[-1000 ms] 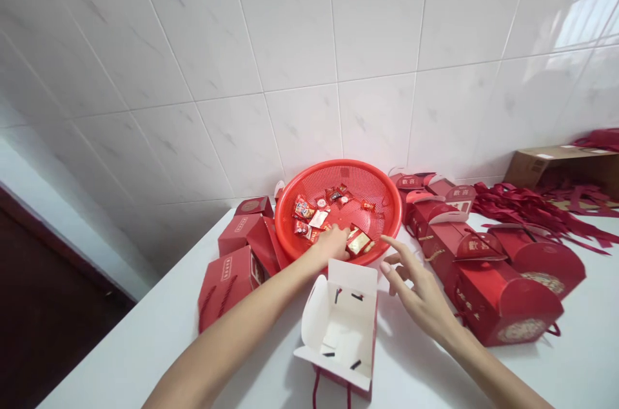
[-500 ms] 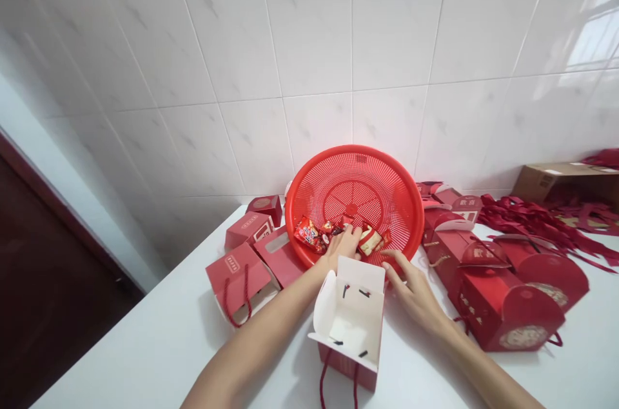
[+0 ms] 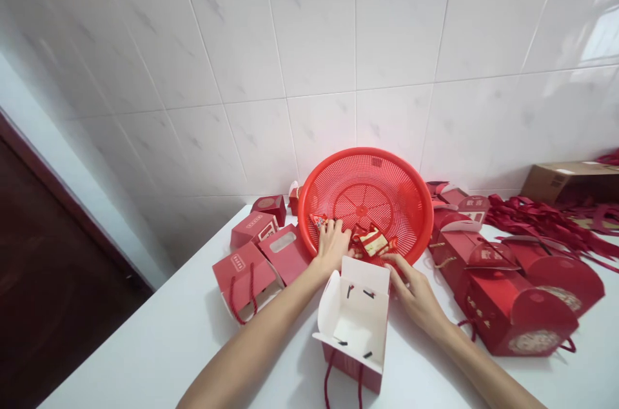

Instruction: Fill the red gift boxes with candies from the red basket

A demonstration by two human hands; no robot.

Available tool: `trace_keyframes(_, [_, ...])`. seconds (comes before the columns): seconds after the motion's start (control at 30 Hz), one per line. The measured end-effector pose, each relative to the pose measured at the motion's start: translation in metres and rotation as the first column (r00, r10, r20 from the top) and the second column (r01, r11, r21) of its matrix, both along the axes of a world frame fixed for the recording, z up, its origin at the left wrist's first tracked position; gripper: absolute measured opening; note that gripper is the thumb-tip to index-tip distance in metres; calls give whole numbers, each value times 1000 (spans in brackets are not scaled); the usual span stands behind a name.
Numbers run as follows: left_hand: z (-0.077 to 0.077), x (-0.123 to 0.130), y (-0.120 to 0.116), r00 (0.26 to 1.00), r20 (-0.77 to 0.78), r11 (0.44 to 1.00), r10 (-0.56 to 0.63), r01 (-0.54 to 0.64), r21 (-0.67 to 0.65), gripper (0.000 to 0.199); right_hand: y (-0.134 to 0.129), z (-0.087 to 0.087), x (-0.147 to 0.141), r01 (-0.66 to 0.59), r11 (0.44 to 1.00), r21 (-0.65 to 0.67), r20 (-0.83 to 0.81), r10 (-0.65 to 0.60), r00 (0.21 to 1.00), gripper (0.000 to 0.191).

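My left hand (image 3: pixel 333 242) reaches into the red plastic basket (image 3: pixel 420 196), its fingers curled over wrapped candies (image 3: pixel 318 220) at the near left side. Its palm side is hidden. Beside it lie more red wrapped candies and a cream-and-red packet (image 3: pixel 374 242). My right hand (image 3: pixel 411 286) is at the basket's near right rim, fingers apart and holding nothing. Between my forearms stands an opened red gift box (image 3: pixel 355 325) with a white inside, raised flaps and cord handles. No candy shows in this box.
Several red boxes (image 3: pixel 246 277) lie left of the basket. More closed red boxes (image 3: pixel 517 312) stand in rows at the right. Dark red ribbons (image 3: pixel 522 219) and a cardboard carton (image 3: pixel 556 183) are farther right on the white table (image 3: pixel 159 338). A tiled wall (image 3: pixel 319 41) rises behind.
My left hand has shifted left among the candies, now covering most of the red packets there and uncovering those in the middle. My right hand stays by the rim. The view has moved slightly.
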State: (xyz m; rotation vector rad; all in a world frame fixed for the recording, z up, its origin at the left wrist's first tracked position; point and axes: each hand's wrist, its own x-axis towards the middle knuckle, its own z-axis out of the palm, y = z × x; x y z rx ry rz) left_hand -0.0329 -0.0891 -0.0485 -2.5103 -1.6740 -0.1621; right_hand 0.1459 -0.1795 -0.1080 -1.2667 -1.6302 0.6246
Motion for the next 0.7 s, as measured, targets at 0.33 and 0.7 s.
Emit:
trace_keyframes(0.33, [-2, 3, 19, 997, 62, 978, 52, -38, -207, 58, 0, -3, -4, -112, 994, 16, 27, 112, 993, 54])
trace_keyframes(0.7, [-24, 20, 38, 966, 221, 984, 130, -98, -150, 67, -7, 11, -2, 59, 998, -9, -60, -60, 996, 57])
